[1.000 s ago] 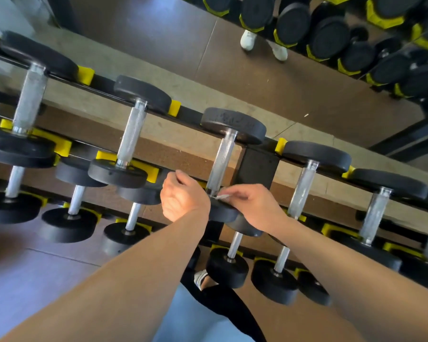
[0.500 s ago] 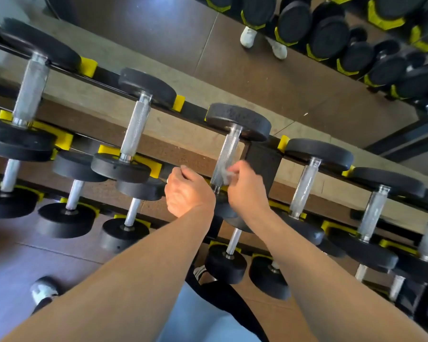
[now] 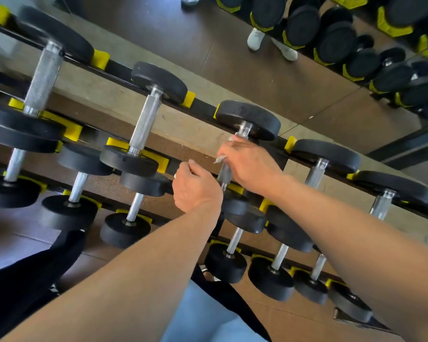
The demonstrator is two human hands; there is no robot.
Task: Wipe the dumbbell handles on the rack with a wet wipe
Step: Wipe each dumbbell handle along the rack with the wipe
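Now the left hand [image 3: 195, 187] is curled loosely just beside the silver knurled dumbbell handle [image 3: 224, 172] on the black-and-yellow rack [image 3: 203, 106]'s top row, pinching something small; the right hand [image 3: 250, 164] grips this handle with a thin white wet wipe [image 3: 220, 159].

A mirror [image 3: 294, 77] behind reflects white shoes [image 3: 256, 38] on brown floor [image 3: 158, 28].

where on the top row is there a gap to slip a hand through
Open gaps flank the second handle, toward the leftmost handle and the wiped handle. It is crowded at that handle: the right hand grips it with the wipe, and the left hand hangs beside.
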